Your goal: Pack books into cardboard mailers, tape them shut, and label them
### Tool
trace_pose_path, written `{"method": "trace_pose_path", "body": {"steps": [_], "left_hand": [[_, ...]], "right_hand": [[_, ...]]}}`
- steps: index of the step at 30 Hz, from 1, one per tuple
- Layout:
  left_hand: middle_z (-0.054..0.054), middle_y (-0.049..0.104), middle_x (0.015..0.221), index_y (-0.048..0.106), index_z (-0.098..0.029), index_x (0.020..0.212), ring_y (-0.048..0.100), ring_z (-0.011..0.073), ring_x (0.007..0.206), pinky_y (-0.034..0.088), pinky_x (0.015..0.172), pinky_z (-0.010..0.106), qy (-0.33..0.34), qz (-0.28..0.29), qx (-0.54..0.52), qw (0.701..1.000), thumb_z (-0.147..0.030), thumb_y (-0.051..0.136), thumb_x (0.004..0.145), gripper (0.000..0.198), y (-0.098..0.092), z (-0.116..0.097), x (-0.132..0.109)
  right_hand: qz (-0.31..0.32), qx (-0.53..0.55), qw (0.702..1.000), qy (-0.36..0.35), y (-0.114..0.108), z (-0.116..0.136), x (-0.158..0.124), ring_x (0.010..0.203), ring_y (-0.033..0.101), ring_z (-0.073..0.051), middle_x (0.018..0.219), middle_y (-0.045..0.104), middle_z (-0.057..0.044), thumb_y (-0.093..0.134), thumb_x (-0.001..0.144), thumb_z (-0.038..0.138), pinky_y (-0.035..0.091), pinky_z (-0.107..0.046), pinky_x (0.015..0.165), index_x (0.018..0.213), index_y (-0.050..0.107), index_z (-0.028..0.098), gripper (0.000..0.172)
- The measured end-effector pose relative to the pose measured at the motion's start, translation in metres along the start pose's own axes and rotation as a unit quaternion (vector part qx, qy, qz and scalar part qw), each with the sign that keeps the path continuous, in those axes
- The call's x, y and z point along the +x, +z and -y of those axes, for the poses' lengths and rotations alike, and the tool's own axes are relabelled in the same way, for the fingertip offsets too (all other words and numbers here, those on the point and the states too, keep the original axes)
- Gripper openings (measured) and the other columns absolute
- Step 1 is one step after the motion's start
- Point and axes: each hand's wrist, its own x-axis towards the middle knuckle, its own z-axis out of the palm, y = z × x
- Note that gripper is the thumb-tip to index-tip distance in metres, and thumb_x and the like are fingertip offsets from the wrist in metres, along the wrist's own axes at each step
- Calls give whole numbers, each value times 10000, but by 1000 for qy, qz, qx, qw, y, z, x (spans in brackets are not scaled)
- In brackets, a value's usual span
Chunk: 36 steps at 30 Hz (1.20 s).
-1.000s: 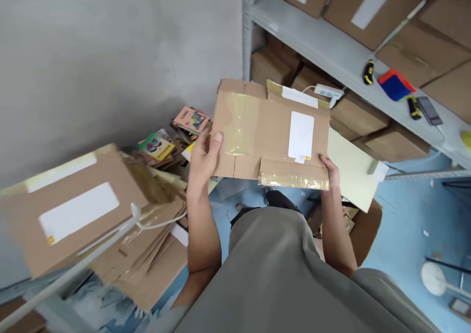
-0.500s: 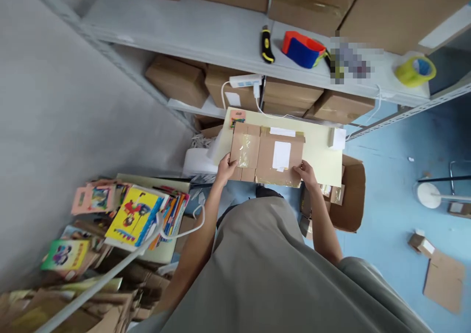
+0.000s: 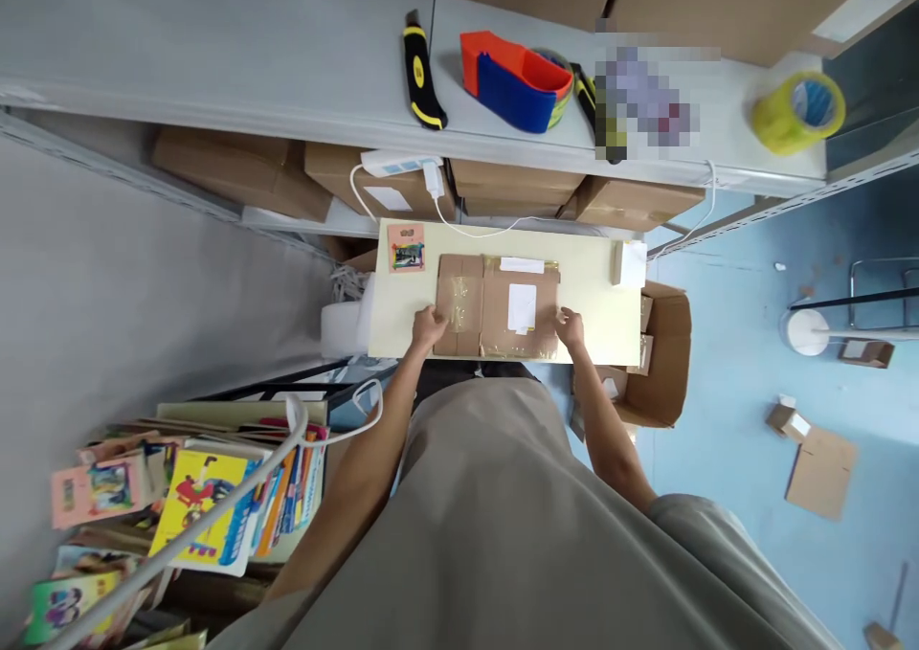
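A flattened cardboard box (image 3: 497, 298) with clear tape and white labels lies on the pale table before me. My left hand (image 3: 429, 328) grips its left edge, fingers closed at the cardboard. At the opposite edge, my right hand (image 3: 570, 326) pinches the right side near the lower corner. Part of the fingers of each hand is hidden. A small pink picture book (image 3: 406, 248) rests at the table's far left corner, and a white box (image 3: 630, 263) sits at the right end.
The shelf above holds a utility knife (image 3: 423, 74), a red-and-blue band (image 3: 513, 80) and a yellow tape roll (image 3: 798, 114). A large open carton (image 3: 664, 358) stands right of the table. Piled books (image 3: 208, 506) and a pale metal pole (image 3: 179, 545) are at left.
My view has shifted, with the shelf now appearing nearer. The cardboard has been lowered flat onto the table, with both hands still at its sides.
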Motion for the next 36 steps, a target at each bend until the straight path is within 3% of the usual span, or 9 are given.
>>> {"method": "trace_pose_path", "body": {"steps": [5,12,17,22,26,29,32,36], "left_hand": [[180,822,1299,751,-159,1262,735,325,1306,566,1134,401,6,-8,-12,1000,-285,779,819,461,3,-8,17],[126,839,1028,745,-200,1011,786,328,1088,605,1032,422,-5,-14,-58,998,-260,767,792,228,4,-11,16],[140,849,1142,742,-184,1112,807,297,1097,630,1035,402,26,-14,-133,991,-308,711,877,268,-2,-22,-5],[118,833,1244,719,-203,1180,783,281,1224,607,1149,425,126,-34,-279,952,-331,691,875,332,-10,-46,-37],[97,830,1234,722,-213,1197,778,265,1210,606,1170,442,181,-42,-293,938,-311,653,886,333,-11,-73,-50],[120,824,1281,725,-198,1217,766,263,1251,600,1195,441,182,-62,-279,941,-298,619,925,327,-8,-88,-48],[157,789,1397,717,-194,1297,749,282,1340,590,1227,463,160,-81,-280,943,-331,653,963,366,-9,-89,-48],[177,736,1529,680,-228,1414,725,328,1414,673,1099,467,110,-31,-304,946,-516,728,1016,493,-15,-76,-68]], "right_hand": [[-3,4,1000,24,5,7,14,1209,800,-355,1279,834,-205,757,818,424,653,-469,1048,1292,758,182,531],[9,51,999,17,5,18,15,986,737,-284,1016,822,-112,722,783,555,640,-439,903,1124,728,211,484],[16,107,993,-38,-40,26,-13,1014,718,-264,1097,810,-106,747,799,674,637,-433,937,1126,697,232,552],[11,175,970,-172,-83,39,-55,1119,722,-279,1215,780,-114,749,926,708,627,-453,1042,1204,687,259,531],[-8,198,960,-198,-82,49,-77,1227,725,-299,1269,777,-110,773,913,687,627,-473,1098,1209,668,283,512],[-5,204,962,-180,-73,51,-87,1235,733,-297,1269,790,-99,734,912,651,626,-487,1120,1178,686,284,456],[14,194,968,-159,-74,53,-95,1241,750,-311,1287,815,-111,660,951,663,637,-489,1110,1174,727,272,455],[79,186,969,-139,-94,66,-103,1313,767,-348,1383,821,-128,599,1015,816,650,-496,1114,1232,771,272,610]]}}
